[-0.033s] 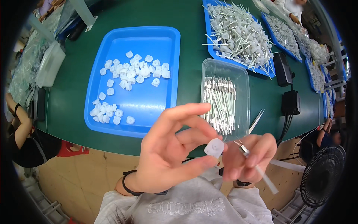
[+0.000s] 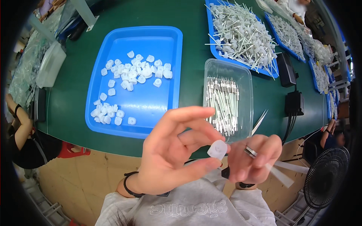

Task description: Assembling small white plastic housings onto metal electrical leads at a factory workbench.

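Between the thumb and fingertips of my left hand (image 2: 177, 150) is a small translucent white plastic cap (image 2: 217, 150), rounded-square with a dimple in its face. Close by on the right, my right hand (image 2: 256, 158) pinches a thin white stick with a metal collar (image 2: 250, 151); its pale tail is blurred by motion. The cap and the stick are apart. Beyond my hands, a clear plastic box (image 2: 247, 90) holds many similar sticks with metal ends. A blue tray (image 2: 151, 39) to the left carries scattered loose caps (image 2: 132, 73).
Tweezers (image 2: 260, 121) lie on the green table (image 2: 68, 101) beside the box. Another blue tray (image 2: 208, 22) at the far right is heaped with capped sticks. Black boxes with cables (image 2: 294, 103) stand at right. A black fan (image 2: 326, 177) is at lower right. Another person's arm (image 2: 23, 120) shows at left.
My right hand has shifted slightly right, and the stick in it has swung, its tail further right and its tip less visible. The left hand and its cap have barely moved.
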Demonstrator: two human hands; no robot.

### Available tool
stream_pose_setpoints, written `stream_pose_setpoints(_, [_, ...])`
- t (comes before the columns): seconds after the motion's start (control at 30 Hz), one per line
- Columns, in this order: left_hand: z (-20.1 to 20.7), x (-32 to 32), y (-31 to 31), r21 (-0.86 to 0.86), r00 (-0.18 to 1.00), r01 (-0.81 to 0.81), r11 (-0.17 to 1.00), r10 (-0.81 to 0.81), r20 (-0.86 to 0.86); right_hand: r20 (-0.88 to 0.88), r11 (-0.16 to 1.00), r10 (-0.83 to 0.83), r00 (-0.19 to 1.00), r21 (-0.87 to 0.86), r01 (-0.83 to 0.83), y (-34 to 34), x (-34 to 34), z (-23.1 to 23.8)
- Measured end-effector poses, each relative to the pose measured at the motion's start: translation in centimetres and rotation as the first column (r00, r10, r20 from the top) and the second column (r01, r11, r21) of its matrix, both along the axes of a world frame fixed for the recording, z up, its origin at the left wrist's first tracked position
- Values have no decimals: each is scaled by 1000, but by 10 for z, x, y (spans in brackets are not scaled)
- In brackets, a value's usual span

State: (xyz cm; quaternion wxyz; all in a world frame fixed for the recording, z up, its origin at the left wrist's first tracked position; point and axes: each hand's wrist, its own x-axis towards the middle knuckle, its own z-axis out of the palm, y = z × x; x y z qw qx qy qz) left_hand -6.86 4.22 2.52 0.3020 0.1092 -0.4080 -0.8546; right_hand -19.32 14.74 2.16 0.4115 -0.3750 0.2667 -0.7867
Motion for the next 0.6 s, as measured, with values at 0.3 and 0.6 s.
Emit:
stream_pose_setpoints(0.3, [-14,2,-3,-168,997,39,985,-48,-53,-248,959,-268,931,-161,233,-6,-5,-8])
stream_pose_setpoints(0.6, [-26,2,-1,-258,996,-58,964,36,-86,-423,940,-337,841,-206,273,-5,-12,-12])
